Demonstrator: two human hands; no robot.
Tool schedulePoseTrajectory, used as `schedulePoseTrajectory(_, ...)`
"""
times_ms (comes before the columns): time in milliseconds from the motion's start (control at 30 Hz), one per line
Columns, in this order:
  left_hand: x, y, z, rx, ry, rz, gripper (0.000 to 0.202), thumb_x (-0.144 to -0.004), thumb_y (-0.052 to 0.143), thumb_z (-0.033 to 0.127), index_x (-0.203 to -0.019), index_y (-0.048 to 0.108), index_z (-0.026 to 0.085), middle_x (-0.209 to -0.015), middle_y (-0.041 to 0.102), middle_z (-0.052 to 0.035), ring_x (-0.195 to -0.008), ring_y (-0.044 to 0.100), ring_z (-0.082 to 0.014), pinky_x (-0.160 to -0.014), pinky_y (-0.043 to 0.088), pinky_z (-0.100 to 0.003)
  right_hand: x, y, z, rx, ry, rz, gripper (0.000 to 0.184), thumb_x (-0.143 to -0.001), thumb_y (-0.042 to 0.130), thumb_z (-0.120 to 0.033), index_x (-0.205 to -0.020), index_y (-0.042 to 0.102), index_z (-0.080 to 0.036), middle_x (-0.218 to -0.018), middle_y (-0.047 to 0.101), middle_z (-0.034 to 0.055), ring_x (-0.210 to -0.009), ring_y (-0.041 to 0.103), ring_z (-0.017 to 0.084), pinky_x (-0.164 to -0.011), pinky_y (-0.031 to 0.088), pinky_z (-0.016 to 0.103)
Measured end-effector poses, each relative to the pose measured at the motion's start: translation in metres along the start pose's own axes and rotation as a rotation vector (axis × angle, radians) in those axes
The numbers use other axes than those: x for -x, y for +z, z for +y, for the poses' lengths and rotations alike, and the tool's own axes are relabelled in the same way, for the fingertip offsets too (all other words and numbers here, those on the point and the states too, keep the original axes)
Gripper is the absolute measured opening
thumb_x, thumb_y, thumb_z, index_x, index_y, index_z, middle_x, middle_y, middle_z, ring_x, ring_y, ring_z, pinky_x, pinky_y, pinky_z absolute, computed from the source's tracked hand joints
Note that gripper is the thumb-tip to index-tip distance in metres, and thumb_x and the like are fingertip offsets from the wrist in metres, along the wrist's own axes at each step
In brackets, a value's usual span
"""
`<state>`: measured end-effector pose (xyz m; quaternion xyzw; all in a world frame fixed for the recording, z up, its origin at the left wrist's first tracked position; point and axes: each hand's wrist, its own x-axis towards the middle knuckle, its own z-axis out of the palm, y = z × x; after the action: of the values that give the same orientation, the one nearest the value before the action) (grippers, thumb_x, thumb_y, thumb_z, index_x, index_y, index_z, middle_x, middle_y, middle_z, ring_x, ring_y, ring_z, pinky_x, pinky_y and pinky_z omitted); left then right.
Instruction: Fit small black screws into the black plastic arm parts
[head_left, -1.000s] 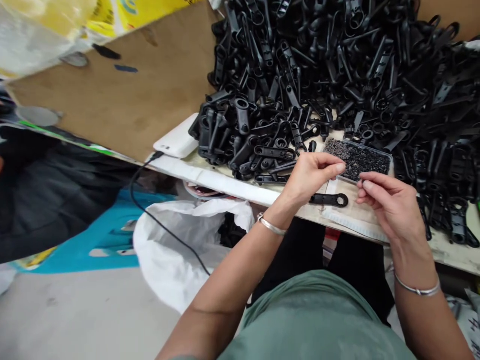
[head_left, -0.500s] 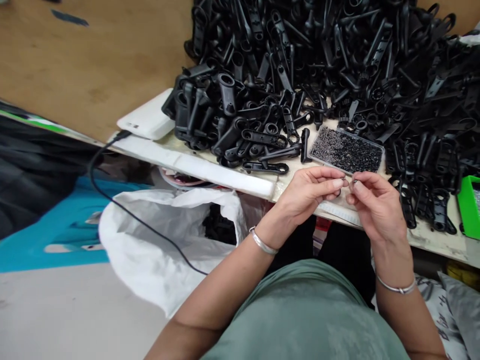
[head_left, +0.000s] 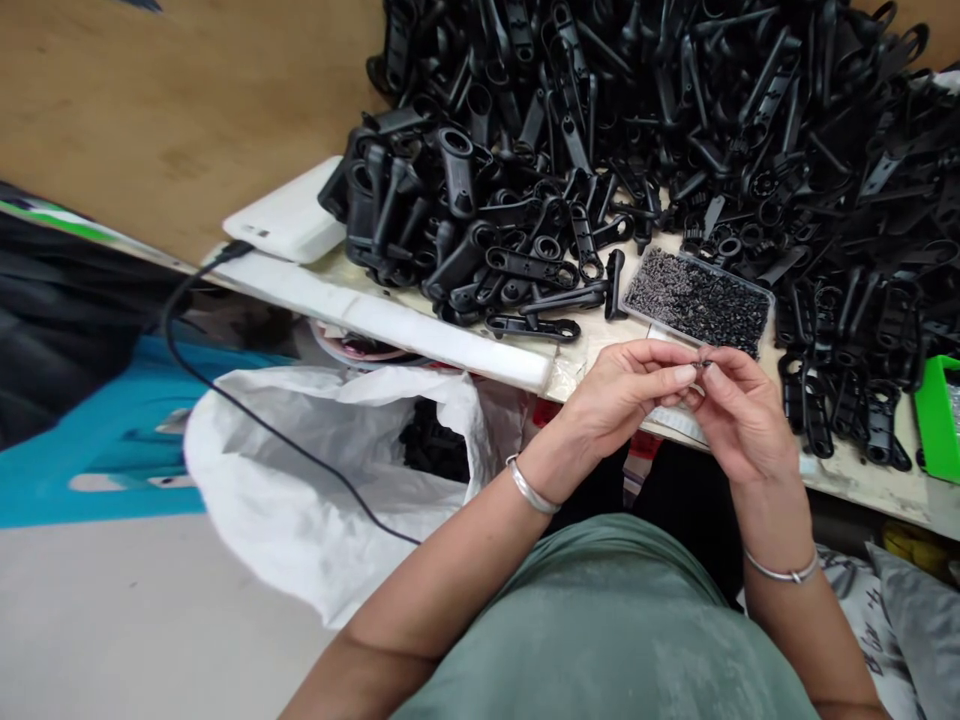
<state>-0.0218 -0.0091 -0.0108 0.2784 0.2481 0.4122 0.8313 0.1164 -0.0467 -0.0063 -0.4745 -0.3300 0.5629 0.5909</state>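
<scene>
My left hand (head_left: 626,390) and my right hand (head_left: 739,405) meet fingertip to fingertip above the table's front edge. Both are closed in a pinch. Between their fingertips shows a tiny dark piece (head_left: 701,365), too small to name. Just beyond the fingers lies a shallow clear tray (head_left: 652,322) filled with small dark and greyish pieces (head_left: 697,295). A black plastic arm-shaped part (head_left: 614,285) with a ring end lies left of the tray.
A large heap of black plastic parts (head_left: 457,175) covers the table's back. A white power bank (head_left: 289,215) with a black cable (head_left: 300,440) lies at left. Below hangs an open white sack (head_left: 255,480) holding black parts. A green bin (head_left: 937,420) stands at right.
My hands have come together, the right moving left, so their fingertips now meet at the tiny piece. The camera view has shifted slightly.
</scene>
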Motion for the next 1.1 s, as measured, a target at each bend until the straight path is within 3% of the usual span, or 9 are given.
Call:
schedulePoseTrajectory(133, 0.0, 0.001, -0.002, 0.017, -0.005, 0.024, 0.026, -0.058, 0.091, 0.024, -0.076, 0.076, 0.013, -0.069, 0.069, -0.001, -0.062, 0.058, -0.0068, -0.064, 0.046, -0.021, 0.001, 0.001, 0.001, -0.013, -0.004, 0.052, 0.023, -0.06, 0.088, -0.031, -0.077, 0.072, -0.028, -0.082, 0.068, -0.0033, -0.071, 0.062, 0.011, -0.068, 0.057, 0.028)
schedulePoseTrajectory(367, 0.001, 0.002, -0.006, 0.048, 0.029, 0.045, 0.025, -0.057, 0.091, 0.024, -0.076, 0.076, 0.015, -0.068, 0.07, -0.0008, -0.062, 0.061, -0.008, -0.065, 0.047, -0.023, 0.0, -0.001, 0.009, 0.084, -0.115, 0.056, 0.02, -0.067, 0.085, -0.033, -0.079, 0.07, -0.027, -0.089, 0.069, -0.0022, -0.076, 0.064, 0.012, -0.071, 0.057, 0.029)
schedulePoseTrajectory(533, 0.002, 0.004, -0.007, 0.027, 0.065, 0.077, 0.025, -0.057, 0.091, 0.025, -0.075, 0.076, 0.015, -0.066, 0.071, -0.001, -0.061, 0.062, -0.0091, -0.066, 0.049, -0.025, 0.002, 0.003, 0.006, 0.124, -0.112, 0.119, 0.022, -0.065, 0.085, -0.031, -0.081, 0.072, -0.025, -0.078, 0.068, -0.0029, -0.061, 0.061, 0.01, -0.063, 0.057, 0.027)
schedulePoseTrajectory(667, 0.003, 0.006, -0.008, 0.01, 0.106, 0.103, 0.025, -0.054, 0.092, 0.025, -0.071, 0.077, 0.017, -0.067, 0.072, -0.0009, -0.06, 0.063, -0.0103, -0.066, 0.051, -0.026, 0.01, 0.005, 0.001, 0.339, -0.232, 0.219, 0.013, -0.073, 0.081, -0.029, -0.082, 0.075, -0.024, -0.078, 0.072, -0.0013, -0.055, 0.061, 0.01, -0.057, 0.056, 0.026)
schedulePoseTrajectory(900, 0.004, 0.008, -0.011, -0.067, 0.151, 0.194, 0.024, -0.05, 0.092, 0.023, -0.069, 0.078, 0.018, -0.074, 0.075, -0.0018, -0.066, 0.064, -0.0104, -0.069, 0.052, -0.025, 0.019, 0.005, -0.012, 0.822, -0.443, 0.239, 0.006, -0.083, 0.07, -0.027, -0.084, 0.076, -0.023, -0.077, 0.072, 0.0006, -0.063, 0.064, 0.014, -0.06, 0.055, 0.03)
schedulePoseTrajectory(1100, 0.005, 0.003, -0.008, -0.235, 0.238, 0.182, 0.01, -0.063, 0.083, 0.016, -0.073, 0.079, 0.018, -0.071, 0.075, -0.0017, -0.06, 0.061, -0.0089, -0.061, 0.05, -0.022, 0.009, 0.002, -0.012, 0.929, -0.504, 0.186, 0.006, -0.081, 0.068, -0.024, -0.079, 0.073, -0.022, -0.07, 0.07, -0.0004, -0.055, 0.06, 0.012, -0.057, 0.053, 0.028)
